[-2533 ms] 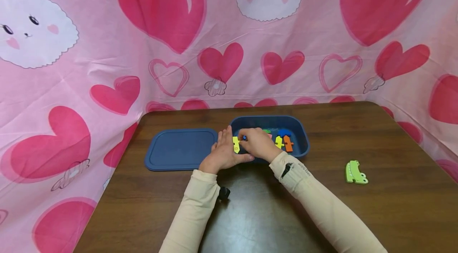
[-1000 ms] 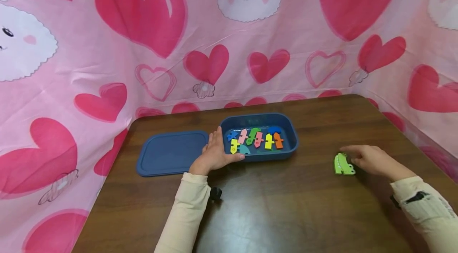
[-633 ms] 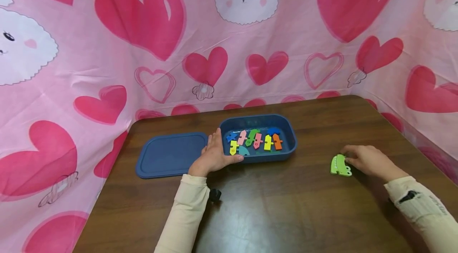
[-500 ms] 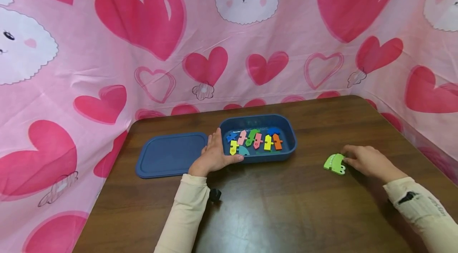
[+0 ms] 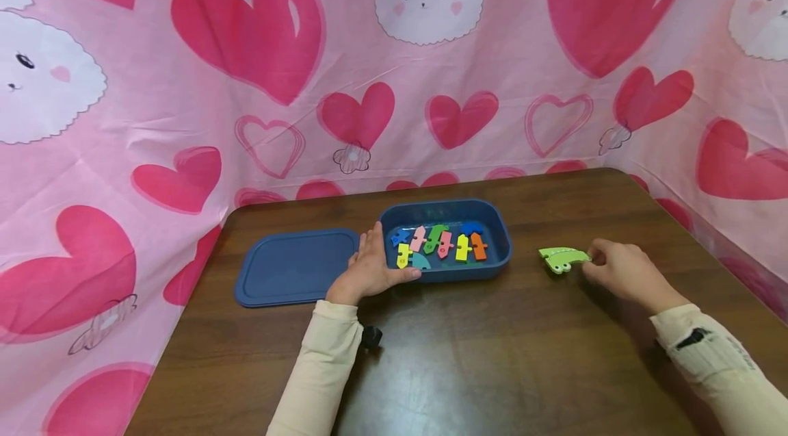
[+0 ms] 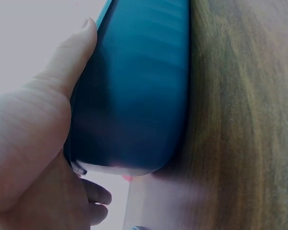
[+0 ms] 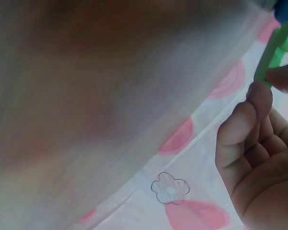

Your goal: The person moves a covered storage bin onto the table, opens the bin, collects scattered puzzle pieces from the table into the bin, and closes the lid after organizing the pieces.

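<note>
My right hand (image 5: 628,275) pinches a light green crocodile-head puzzle piece (image 5: 560,259) between thumb and fingertips. In the head view the piece is over the table, right of the box, its white eyes toward me. The right wrist view shows the piece (image 7: 274,52) edge-on in the same pinch. My left hand (image 5: 369,270) rests against the near left corner of a dark blue box (image 5: 446,276), fingers straight along the left side and thumb along the front rim. Inside the box lie several coloured puzzle pieces, among them a yellow piece (image 5: 462,248) and an orange piece (image 5: 479,248).
A flat blue lid (image 5: 301,268) lies on the brown wooden table (image 5: 480,361), left of the box. Pink heart-patterned cloth (image 5: 283,128) hangs behind the table and at both sides.
The right hand has left the box and taken hold of the crocodile piece from the table, then turned it and brought it left toward the box. The left hand keeps to the box corner.
</note>
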The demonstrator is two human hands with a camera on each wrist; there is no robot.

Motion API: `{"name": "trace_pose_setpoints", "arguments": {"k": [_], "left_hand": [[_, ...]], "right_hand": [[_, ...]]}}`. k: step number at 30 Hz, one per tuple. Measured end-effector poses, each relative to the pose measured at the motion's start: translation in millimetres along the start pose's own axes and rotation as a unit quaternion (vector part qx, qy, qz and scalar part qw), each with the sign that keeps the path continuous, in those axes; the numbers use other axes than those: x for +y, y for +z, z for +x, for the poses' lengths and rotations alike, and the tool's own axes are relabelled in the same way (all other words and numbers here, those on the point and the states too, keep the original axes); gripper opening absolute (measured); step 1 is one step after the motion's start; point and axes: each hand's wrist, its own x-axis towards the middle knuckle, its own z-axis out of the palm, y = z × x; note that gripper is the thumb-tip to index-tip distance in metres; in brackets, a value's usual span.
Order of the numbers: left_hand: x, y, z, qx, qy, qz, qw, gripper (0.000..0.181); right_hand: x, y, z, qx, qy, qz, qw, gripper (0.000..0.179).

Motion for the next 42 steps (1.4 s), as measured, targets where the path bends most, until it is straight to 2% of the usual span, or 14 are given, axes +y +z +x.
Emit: {"name": "trace_pose_setpoints", "arguments": {"k": [7,14,25,42], "left_hand": [[1.0,-0.3,-0.8,0.002,0.000,-0.002,1.0000,0.130],[0.5,-0.7,-1.3,0.001,-0.002,0.002,1.0000,0.130],[1.5,-0.9,-2.8,0.002,-0.004,0.005,1.0000,0.130],[0.4,-0.5,-0.8,0.009,-0.009,0.008,0.9999,0.131]], "right_hand": [[-20.5,-3.8,7.5,0.067,0.005,0.039,0.9970,0.012],[-49.2,-3.9,19.1,0.079,-0.015,0.056,0.9952,0.012],[-92.6,5.5,44.4,0.064,-0.027,0.081,0.9943,0.012],[-131.7,27.4,82.0,-0.009,0.019,0.096,0.9951,0.021]]}}
